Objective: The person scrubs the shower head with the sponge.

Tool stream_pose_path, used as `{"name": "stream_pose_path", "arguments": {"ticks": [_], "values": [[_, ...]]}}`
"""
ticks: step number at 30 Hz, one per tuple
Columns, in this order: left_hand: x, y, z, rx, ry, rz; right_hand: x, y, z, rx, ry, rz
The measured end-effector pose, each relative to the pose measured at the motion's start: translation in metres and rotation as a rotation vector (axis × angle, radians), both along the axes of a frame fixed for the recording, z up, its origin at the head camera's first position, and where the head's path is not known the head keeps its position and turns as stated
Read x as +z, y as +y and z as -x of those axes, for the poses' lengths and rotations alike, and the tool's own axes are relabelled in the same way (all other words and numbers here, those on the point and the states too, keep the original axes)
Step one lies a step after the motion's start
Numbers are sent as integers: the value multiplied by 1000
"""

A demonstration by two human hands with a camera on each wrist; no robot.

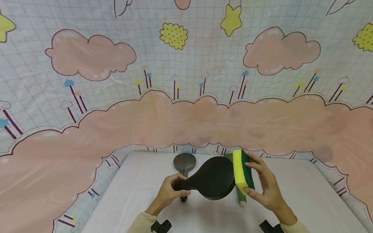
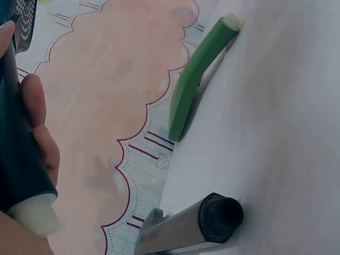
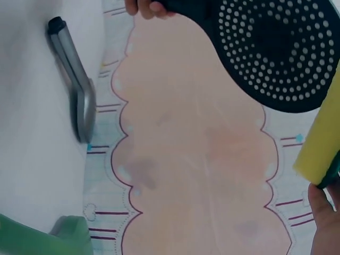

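Our left fingers [image 1: 175, 177] curl round the handle [image 1: 192, 183], best for a likely light, slick shower head [image 1: 217, 178]; right fingers [image 1: 256, 166] pinch a sponge [image 1: 239, 170] at its three o'clock.

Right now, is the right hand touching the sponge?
Touching: the head view shows the right hand pinching the sponge, thumb at its lower edge.

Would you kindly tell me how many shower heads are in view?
3: a black shower head in the left hand, a grey shower head on the table, and, right of it in the head view, a partly hidden green shower head.
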State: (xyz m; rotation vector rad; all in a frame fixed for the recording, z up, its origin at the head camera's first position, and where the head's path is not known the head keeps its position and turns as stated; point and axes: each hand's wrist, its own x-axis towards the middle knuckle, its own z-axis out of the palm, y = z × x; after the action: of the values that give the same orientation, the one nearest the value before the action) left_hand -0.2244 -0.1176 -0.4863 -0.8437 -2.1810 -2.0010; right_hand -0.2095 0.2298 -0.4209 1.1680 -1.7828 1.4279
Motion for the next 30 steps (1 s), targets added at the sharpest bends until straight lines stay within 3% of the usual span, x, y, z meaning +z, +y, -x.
{"name": "stream_pose_path", "arguments": {"ticks": [3,7,11,15,23,30], "values": [[0,0,-1,-10,7,1,1,1,-1,11,-25,4],[0,0,0,24,-14,12,-1,-1,-2,32,-6,8],[-2,2,-1,43,-87,6,-4,-6,-4,7,24,6],[-4,7,-3,6,-137,-43,-4,-13,-3,-39,56,39],[-7,12,-5,-81,-72,-119,3,-19,6,2,-4,98],[-8,10,-7,-128,-32,-153,-3,-16,13,74,-67,121]]}}
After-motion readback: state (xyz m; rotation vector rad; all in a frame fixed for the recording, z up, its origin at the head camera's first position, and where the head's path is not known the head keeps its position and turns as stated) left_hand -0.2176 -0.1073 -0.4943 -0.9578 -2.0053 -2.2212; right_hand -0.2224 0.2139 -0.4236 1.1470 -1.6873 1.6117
